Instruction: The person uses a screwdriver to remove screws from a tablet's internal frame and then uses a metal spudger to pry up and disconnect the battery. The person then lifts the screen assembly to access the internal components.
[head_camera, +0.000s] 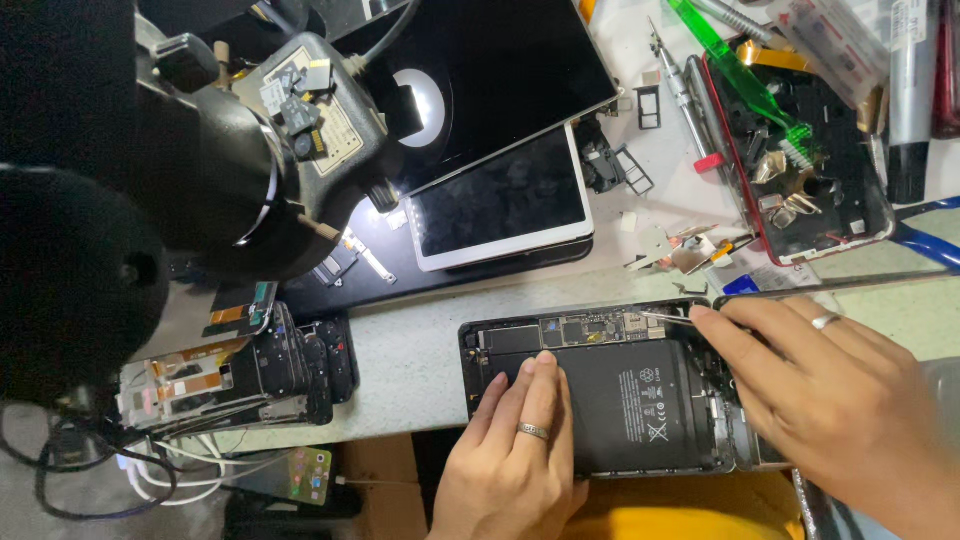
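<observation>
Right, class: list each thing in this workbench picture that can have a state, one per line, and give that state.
Opened phone: back off, battery and board exposed, lying flat.
Left hand: fingers pressed flat on the battery.
Right hand: pinching tweezers, tips on the board.
White-framed tablet: screen dark, face up.
Red-framed phone: open, parts loose inside.
Microscope ring light: lit.
Stacked phone frames: stripped, flex cables showing.

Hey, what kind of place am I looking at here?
Likely a phone repair bench: an opened phone under both hands, a microscope, and loose parts beside a stripped red phone frame.
</observation>
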